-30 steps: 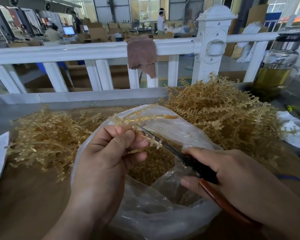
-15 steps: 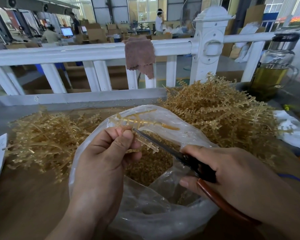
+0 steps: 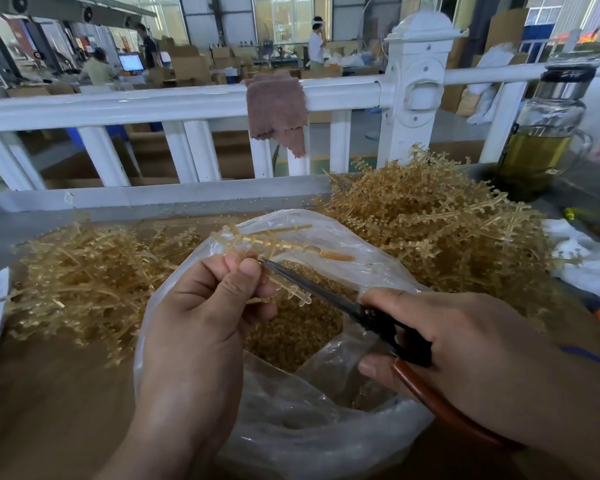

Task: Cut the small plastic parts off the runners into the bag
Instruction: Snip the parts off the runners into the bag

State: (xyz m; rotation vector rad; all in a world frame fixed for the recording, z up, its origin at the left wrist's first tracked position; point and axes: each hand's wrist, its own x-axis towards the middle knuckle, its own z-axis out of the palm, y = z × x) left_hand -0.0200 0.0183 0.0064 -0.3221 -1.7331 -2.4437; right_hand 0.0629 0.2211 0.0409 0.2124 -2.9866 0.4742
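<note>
Two hands above clear bag (image 3: pixel 291 431): left hand (image 3: pixel 201 317) pinches runner (image 3: pixel 281 242), right hand (image 3: pixel 465 344) grips scissors (image 3: pixel 326 295), tips at runner.

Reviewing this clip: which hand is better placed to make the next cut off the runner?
Right. The right hand grips the scissors, whose blades lie against the runner above the open bag. The left hand pinches the runner and holds no tool.

I see factory floor: stacked brown cardboard boxes (image 3: pixel 187 65), lit blue computer monitor (image 3: pixel 130 62), heaps of amber plastic runners (image 3: pixel 430 220).
</note>
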